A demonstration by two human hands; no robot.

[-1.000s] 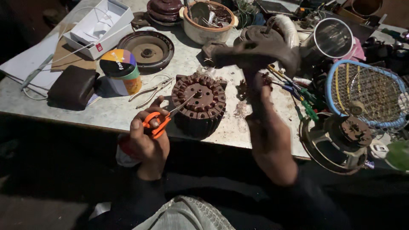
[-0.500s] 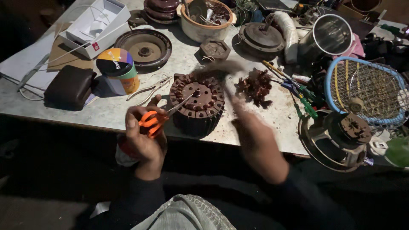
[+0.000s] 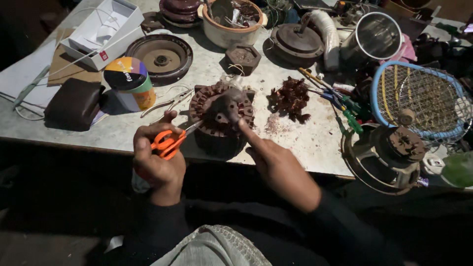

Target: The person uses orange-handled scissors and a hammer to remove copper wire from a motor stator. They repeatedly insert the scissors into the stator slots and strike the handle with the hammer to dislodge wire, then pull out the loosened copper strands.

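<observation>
While the left hand (image 3: 158,165) stays clamped on the orange scissors (image 3: 170,143), the right hand (image 3: 276,165), fingers closed on the stator (image 3: 221,116) at the counter (image 3: 315,143) edge, should steady it so the blades snip only winding.

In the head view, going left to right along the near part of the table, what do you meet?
Dark brown pouch → multicoloured round tin → left hand with orange-handled scissors → round motor stator → right hand → clump of cut copper winding → blue-framed racket.
</observation>
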